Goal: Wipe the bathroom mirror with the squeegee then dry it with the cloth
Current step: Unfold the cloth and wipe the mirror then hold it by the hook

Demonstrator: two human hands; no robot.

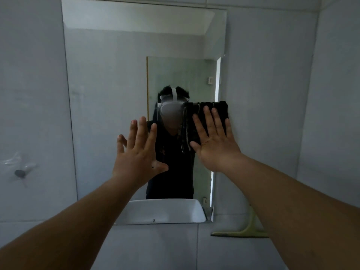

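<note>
A tall frameless mirror (109,84) hangs on the grey tiled wall ahead. My right hand (214,141) lies flat with fingers spread, pressing a dark folded cloth (220,109) against the glass at mid height, right of centre. The cloth shows above and left of my fingers. My left hand (138,152) is raised beside it with fingers spread, holding nothing; I cannot tell if it touches the glass. A pale green squeegee (243,231) leans against the wall below the mirror's lower right corner, partly hidden behind my right forearm.
A white basin (161,210) appears reflected at the mirror's bottom edge. A small metal hook with clear plastic (19,172) is fixed to the wall at the left. The mirror reflects a person wearing a headset and a glass door behind.
</note>
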